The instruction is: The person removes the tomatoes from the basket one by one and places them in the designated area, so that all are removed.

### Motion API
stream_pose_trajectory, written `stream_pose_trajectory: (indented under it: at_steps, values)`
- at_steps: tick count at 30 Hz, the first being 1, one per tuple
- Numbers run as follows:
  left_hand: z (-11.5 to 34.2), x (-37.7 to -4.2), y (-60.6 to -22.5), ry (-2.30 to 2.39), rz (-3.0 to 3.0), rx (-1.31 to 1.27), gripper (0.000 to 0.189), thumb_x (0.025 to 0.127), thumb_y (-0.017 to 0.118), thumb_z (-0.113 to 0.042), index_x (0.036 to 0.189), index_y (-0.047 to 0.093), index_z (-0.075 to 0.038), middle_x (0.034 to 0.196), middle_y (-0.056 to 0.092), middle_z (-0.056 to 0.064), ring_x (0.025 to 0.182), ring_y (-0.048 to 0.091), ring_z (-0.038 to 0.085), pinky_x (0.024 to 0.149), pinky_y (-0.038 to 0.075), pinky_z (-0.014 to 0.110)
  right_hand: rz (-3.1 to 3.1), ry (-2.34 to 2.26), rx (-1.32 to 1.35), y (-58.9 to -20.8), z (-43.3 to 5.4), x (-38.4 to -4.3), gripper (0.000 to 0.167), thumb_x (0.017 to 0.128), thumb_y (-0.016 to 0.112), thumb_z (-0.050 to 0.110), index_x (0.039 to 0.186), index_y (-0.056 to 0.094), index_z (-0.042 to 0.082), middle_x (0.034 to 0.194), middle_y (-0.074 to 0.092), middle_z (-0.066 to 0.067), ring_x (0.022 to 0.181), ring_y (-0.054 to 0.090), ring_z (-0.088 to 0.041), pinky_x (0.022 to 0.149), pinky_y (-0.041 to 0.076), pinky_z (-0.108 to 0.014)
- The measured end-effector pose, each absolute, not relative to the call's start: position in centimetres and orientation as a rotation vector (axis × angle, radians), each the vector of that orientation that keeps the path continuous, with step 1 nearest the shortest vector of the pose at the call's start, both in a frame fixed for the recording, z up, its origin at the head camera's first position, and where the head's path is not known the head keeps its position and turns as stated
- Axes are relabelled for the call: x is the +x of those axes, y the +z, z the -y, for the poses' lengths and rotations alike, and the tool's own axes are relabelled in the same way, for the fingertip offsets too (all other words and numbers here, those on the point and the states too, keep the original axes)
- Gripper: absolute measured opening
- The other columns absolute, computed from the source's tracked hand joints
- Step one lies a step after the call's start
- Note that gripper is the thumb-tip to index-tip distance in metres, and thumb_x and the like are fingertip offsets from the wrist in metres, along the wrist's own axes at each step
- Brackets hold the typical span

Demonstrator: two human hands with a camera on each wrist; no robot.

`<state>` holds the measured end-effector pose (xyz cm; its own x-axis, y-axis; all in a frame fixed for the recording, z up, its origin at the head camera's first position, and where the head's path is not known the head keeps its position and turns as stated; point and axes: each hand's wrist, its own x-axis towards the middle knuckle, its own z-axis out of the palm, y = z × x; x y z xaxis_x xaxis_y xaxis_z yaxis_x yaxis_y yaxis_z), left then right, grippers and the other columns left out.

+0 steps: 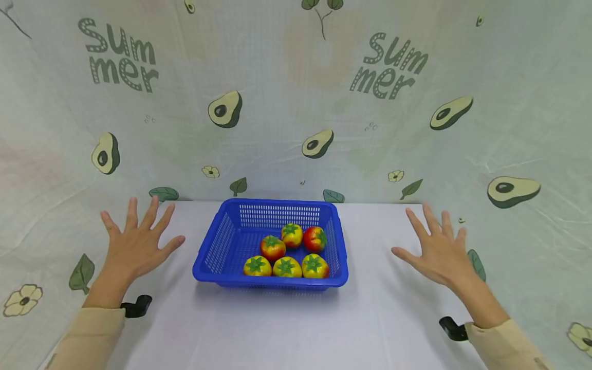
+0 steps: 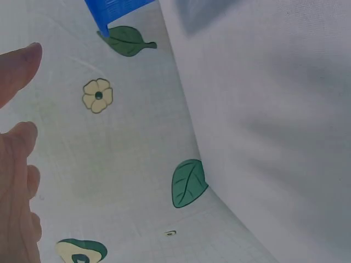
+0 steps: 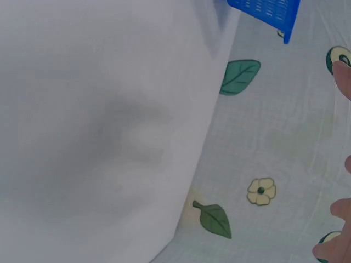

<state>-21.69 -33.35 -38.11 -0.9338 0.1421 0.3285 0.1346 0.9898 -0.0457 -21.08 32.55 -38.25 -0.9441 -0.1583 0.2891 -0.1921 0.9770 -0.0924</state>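
A blue plastic basket (image 1: 210,280) with slotted walls stands in the middle of the white table. Several red-and-yellow tomato-like fruits with green star-shaped tops, one being a front fruit (image 1: 287,267), lie inside toward its right and front. My left hand (image 1: 137,249) is spread in the air left of the basket, fingers straight and holding nothing. On the other side my right hand (image 1: 439,254) is likewise spread above the table, apart from the basket. Both wrist views catch fingertips at the edge and a corner of the basket (image 2: 118,8).
A white cloth covers the table (image 1: 259,329), whose back edge runs just behind the basket. Behind and beside it hangs a pale curtain (image 1: 273,67) printed with avocados, leaves and lettering. Each wrist carries a black camera mount, such as the left mount (image 1: 137,307).
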Motion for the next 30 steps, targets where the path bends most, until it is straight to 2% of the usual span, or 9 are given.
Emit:
stream_pose_trajectory:
  at_steps: [12,18,30]
  values:
    - [32.5,-21.3,-37.9,0.010,2.778,-0.216,0.092,0.100,0.055,-0.066,0.171,0.018,-0.020,0.176,0.008,0.024,0.157,-0.012,0.057,0.108,-0.025,0.081,2.796,0.130,0.309,-36.9,-30.4,-22.1,0.109,0.090,0.067,0.072,0.172,0.018,0.020,0.176,0.007,-0.025,0.152,0.011,-0.067,0.107,0.007,-0.093]
    - [32.1,-21.2,-37.7,-0.033,2.772,-0.231,0.091,0.101,0.054,-0.067,0.171,0.022,-0.019,0.175,0.008,0.024,0.158,-0.011,0.057,0.108,-0.023,0.082,2.812,0.107,0.341,-35.7,-28.9,-22.9,0.109,0.090,0.067,0.072,0.171,0.019,0.018,0.176,0.008,-0.025,0.153,0.010,-0.066,0.109,0.011,-0.091]
    - [31.2,-21.1,-38.4,-0.232,2.778,-0.285,0.091,0.102,0.056,-0.063,0.171,0.020,-0.015,0.174,0.012,0.028,0.154,0.002,0.065,0.106,-0.004,0.093,2.820,0.116,0.491,-33.6,-25.9,-24.6,0.104,0.092,0.069,0.067,0.171,0.022,0.019,0.176,0.013,-0.024,0.155,0.015,-0.062,0.111,0.015,-0.089]
